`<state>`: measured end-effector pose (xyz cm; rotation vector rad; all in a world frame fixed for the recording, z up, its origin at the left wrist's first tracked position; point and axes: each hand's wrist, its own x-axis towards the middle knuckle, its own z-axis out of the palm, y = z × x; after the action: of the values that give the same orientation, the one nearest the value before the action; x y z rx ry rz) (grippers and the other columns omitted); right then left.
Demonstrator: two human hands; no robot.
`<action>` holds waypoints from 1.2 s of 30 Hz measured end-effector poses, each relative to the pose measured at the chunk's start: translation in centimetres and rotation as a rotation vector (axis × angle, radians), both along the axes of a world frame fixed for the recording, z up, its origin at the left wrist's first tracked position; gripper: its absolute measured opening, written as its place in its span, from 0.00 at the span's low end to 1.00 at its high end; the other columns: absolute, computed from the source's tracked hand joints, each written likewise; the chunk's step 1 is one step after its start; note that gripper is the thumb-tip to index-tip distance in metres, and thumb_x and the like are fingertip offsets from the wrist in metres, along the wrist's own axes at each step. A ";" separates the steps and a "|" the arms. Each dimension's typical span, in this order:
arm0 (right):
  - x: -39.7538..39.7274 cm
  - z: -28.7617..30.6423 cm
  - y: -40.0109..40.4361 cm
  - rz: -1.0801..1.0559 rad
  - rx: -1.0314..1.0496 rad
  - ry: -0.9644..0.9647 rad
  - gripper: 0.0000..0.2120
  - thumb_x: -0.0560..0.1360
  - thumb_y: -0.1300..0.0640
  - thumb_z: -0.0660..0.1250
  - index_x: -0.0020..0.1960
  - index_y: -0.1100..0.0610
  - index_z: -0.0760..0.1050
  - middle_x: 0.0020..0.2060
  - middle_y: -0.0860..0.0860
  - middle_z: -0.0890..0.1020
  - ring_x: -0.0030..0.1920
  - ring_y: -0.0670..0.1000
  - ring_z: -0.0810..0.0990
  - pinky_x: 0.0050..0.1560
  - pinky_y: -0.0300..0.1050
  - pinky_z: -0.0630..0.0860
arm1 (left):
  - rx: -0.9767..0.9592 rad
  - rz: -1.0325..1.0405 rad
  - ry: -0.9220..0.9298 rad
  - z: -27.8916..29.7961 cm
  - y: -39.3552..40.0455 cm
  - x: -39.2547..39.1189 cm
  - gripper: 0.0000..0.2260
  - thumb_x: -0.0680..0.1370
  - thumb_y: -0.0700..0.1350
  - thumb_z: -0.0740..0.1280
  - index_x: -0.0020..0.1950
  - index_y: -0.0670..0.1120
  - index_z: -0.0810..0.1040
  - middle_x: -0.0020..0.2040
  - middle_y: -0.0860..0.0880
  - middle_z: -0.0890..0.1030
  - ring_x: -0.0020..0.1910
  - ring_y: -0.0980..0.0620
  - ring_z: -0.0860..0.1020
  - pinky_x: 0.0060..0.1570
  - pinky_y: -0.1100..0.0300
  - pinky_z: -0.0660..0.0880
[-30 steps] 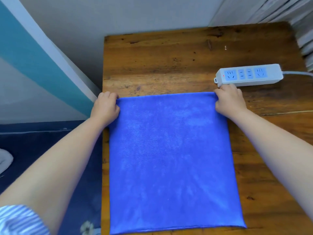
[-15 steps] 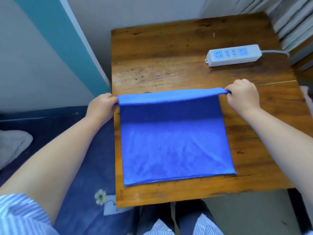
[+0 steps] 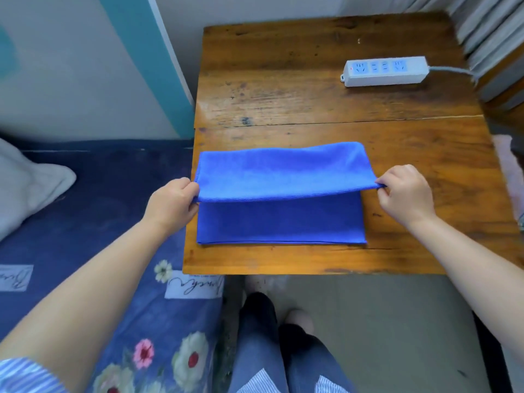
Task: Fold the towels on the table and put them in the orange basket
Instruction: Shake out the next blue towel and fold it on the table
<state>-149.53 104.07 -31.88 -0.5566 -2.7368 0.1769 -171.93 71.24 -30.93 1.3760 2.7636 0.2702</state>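
Two hands pinch the far corners of a blue towel lying on the wooden table: left hand at one corner, right hand at the other. Fingers curl tightly on the cloth, lifting that edge toward the near edge, apparently to halve the towel evenly. No orange basket is visible.

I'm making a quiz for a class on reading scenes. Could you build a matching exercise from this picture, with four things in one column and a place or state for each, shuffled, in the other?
Things:
1. blue towel
2. white power strip
3. left hand
4. right hand

Places or states:
A. lies at the far right of the wooden table, nothing plugged in
B. pinches the towel's right corner
C. half folded, its top layer lifted
D. grips the towel's left corner

Pairs: 1-C, 2-A, 3-D, 4-B
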 end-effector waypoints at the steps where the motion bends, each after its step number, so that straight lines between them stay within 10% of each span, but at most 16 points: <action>1: 0.8 -0.2 -0.3 0.019 0.006 0.004 0.05 0.60 0.71 0.63 0.32 0.69 0.78 0.30 0.64 0.80 0.33 0.65 0.79 0.33 0.54 0.78 | -0.017 0.017 -0.006 -0.2 -0.3 1.1 0.08 0.59 0.26 0.69 0.30 0.34 0.73 0.28 0.37 0.73 0.26 0.40 0.75 0.20 0.57 0.69; 19: 6.1 -4.0 -4.6 0.090 0.087 -0.105 0.06 0.60 0.67 0.59 0.28 0.66 0.74 0.27 0.61 0.78 0.28 0.61 0.78 0.26 0.45 0.73 | -0.251 0.167 -0.041 -4.5 -3.8 5.3 0.03 0.72 0.32 0.62 0.44 0.34 0.74 0.42 0.37 0.74 0.41 0.38 0.73 0.30 0.56 0.61; 25: 6.4 -4.7 -5.5 0.124 0.124 -0.283 0.11 0.50 0.75 0.72 0.26 0.66 0.73 0.24 0.61 0.75 0.25 0.59 0.76 0.25 0.45 0.72 | -0.579 0.159 -0.090 -5.3 -3.2 5.5 0.09 0.75 0.35 0.58 0.54 0.41 0.70 0.51 0.44 0.73 0.51 0.44 0.72 0.35 0.56 0.64; 29: 6.2 -4.3 -6.0 0.161 0.124 -0.280 0.05 0.57 0.70 0.59 0.25 0.66 0.72 0.24 0.60 0.75 0.25 0.59 0.76 0.25 0.46 0.73 | -0.667 0.087 -0.009 -5.0 -3.1 5.4 0.10 0.74 0.35 0.59 0.54 0.43 0.69 0.52 0.45 0.73 0.51 0.45 0.72 0.39 0.57 0.64; 34: 2.2 -3.2 -7.1 0.150 0.076 -0.190 0.13 0.62 0.65 0.53 0.30 0.67 0.76 0.30 0.62 0.79 0.32 0.62 0.80 0.31 0.49 0.76 | -0.284 -0.056 0.051 -4.0 -0.4 5.5 0.11 0.55 0.24 0.70 0.33 0.34 0.75 0.32 0.37 0.76 0.30 0.40 0.76 0.23 0.56 0.70; 36: -1.2 -3.2 -8.4 0.139 0.043 -0.166 0.10 0.61 0.70 0.60 0.37 0.70 0.79 0.39 0.66 0.82 0.42 0.68 0.81 0.41 0.59 0.78 | -0.142 -0.017 -0.057 -4.4 2.6 5.6 0.09 0.63 0.25 0.67 0.42 0.32 0.77 0.42 0.35 0.79 0.42 0.38 0.79 0.32 0.49 0.75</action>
<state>-150.72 95.71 -35.07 -0.3853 -2.9344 0.1101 -166.34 73.81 -35.37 1.3353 2.6661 0.1083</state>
